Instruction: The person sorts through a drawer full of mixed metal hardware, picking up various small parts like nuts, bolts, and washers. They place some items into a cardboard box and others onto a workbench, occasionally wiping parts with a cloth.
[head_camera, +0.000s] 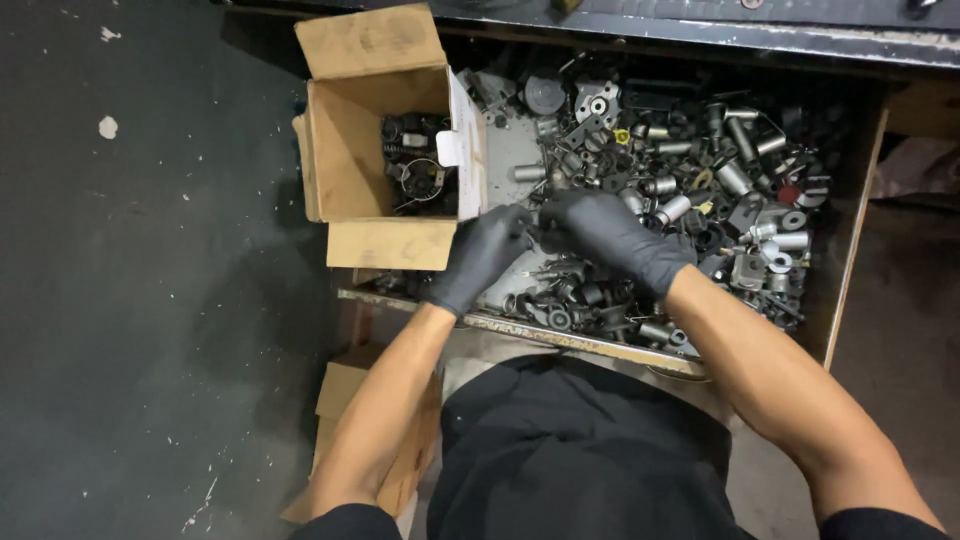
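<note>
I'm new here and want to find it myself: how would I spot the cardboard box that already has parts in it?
Start at the wide open drawer heaped with small metal parts. At its left end stands an open brown cardboard box, flaps up, just beyond the black-gloved left hand. Unlike the cardboard lower down by the floor, it holds a small dark pile of parts.

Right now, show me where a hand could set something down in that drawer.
One bare grey patch of the drawer floor lies between the cardboard box and the heap of metal parts, just beyond the left hand. Right of the right hand the heap is packed to the drawer's side.
</note>
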